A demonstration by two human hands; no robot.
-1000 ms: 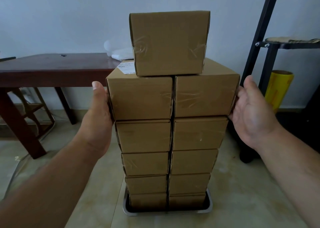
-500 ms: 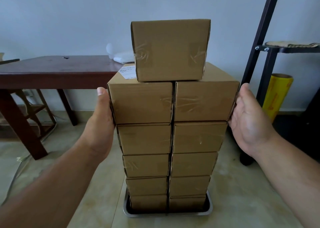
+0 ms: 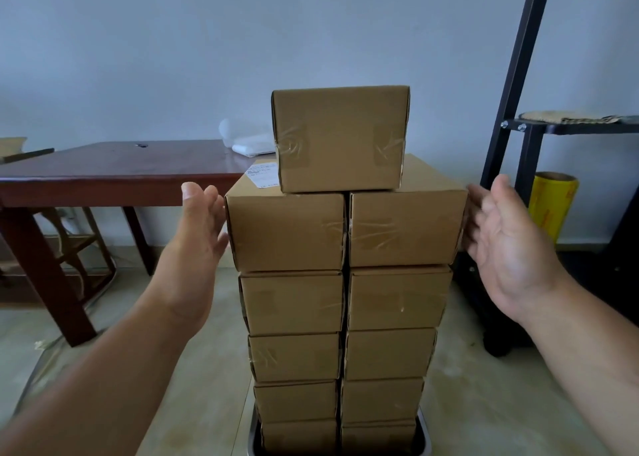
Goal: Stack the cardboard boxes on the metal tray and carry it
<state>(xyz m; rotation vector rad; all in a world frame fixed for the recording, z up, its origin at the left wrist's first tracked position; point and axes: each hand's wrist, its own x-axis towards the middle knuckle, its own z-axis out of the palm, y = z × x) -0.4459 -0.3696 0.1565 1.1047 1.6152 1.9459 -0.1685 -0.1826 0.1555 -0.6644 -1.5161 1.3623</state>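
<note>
A tall stack of brown cardboard boxes [image 3: 342, 300] stands in two columns on a metal tray [image 3: 424, 436] on the floor. One single box [image 3: 340, 139] sits centred on top. My left hand [image 3: 198, 248] is flat by the left side of the upper left box, fingers spread, touching or nearly touching it. My right hand [image 3: 508, 244] is open beside the upper right box, palm facing it, fingers blurred, just at its side. Neither hand holds anything. Most of the tray is hidden under the boxes.
A dark wooden table [image 3: 114, 175] stands at the left with a white bundle [image 3: 247, 141] on it and a chair [image 3: 74, 248] beneath. A black metal rack [image 3: 518, 134] stands at the right, with a yellow film roll [image 3: 551, 206] behind it. Beige tiled floor surrounds the stack.
The camera view has tilted up, so the stack sits lower in the frame. Both hands have loosened from pressing the upper boxes' sides and spread open slightly.
</note>
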